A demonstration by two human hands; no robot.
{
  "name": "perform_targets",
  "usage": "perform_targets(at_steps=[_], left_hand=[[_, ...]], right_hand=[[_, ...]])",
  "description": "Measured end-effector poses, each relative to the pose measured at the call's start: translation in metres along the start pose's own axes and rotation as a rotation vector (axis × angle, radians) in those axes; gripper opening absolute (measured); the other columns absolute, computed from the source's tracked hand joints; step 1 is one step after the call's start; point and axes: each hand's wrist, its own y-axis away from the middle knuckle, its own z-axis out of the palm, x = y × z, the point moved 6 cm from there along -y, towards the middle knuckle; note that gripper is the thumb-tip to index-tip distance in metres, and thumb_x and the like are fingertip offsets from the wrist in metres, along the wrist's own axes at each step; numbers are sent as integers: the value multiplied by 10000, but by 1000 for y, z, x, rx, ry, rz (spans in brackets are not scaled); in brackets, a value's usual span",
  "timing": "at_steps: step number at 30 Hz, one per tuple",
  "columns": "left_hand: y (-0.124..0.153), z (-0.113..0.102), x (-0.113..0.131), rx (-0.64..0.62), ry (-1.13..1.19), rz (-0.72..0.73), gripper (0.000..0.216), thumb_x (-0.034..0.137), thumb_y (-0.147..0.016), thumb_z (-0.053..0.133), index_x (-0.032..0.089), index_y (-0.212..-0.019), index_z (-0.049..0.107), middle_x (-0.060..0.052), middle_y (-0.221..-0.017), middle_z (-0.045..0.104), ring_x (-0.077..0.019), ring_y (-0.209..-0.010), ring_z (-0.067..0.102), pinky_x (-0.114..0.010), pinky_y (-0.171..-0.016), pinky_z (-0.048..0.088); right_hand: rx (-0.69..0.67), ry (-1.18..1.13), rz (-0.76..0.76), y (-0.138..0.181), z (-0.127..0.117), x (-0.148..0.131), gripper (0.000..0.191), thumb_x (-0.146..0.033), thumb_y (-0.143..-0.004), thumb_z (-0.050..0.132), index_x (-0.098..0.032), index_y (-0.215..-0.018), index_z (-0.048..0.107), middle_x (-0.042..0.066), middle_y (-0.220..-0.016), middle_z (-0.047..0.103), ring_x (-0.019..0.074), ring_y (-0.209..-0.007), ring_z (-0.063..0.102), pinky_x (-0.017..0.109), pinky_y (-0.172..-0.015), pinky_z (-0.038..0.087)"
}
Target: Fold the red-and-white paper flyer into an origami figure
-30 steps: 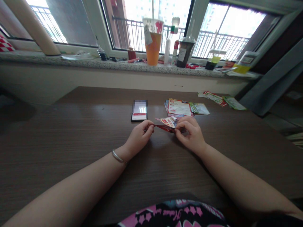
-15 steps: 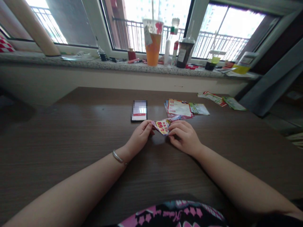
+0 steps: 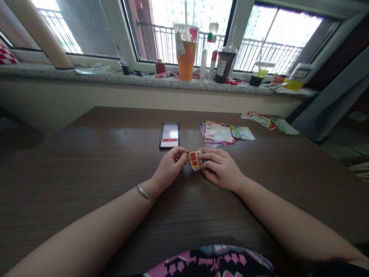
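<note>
A small folded leaflet [image 3: 194,159], yellow with red digits, is held between both hands just above the dark wooden table [image 3: 86,169]. My left hand [image 3: 168,168] pinches its left edge with thumb and fingertips. My right hand [image 3: 220,168] lies over its right part, fingers closed on the paper. A silver bangle [image 3: 143,191] sits on my left wrist.
A phone [image 3: 170,135] with a lit screen lies just beyond my hands. A stack of leaflets [image 3: 217,132] and more flyers [image 3: 261,119] lie to the right. The windowsill holds an orange drink cup [image 3: 186,52], a dark drink cup [image 3: 225,63], bottles and small items.
The leaflet has been folded smaller and turned, so the yellow face with red digits now shows. My right hand has moved left over it; my left hand stayed put.
</note>
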Motion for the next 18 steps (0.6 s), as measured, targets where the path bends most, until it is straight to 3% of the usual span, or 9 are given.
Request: perform_targets(at_steps=[4,11,18], left_hand=[[3,-2,11,21,-125,95,134,282,-867,544,168,-926,586,-25,-838,620,-132,-718,577,-262,-657,489],[13,1,42,-1,-328,449,98,141,-875,529,180,-899,617,-30,-882,596,-150,-864,547,-297,-804,470],[11,0,40,25,-333,427,107,199,-885,531,192,-929,628,-60,-977,582,-179,-961,549,-356,-897,468]], right_hand=[[87,44,75,1,-6,4,164,-182,-826,601,-241,-971,651,47,-1164,658,239,-1159,538,448,-1006,444],[173,53,215,6,-8,17,328,-139,-795,592,-221,-1112,594,81,-1187,641,263,-1168,524,487,-1028,402],[86,-22,212,4,-2,20,129,-134,-833,565,-231,-884,634,37,-923,696,214,-939,608,399,-877,481]])
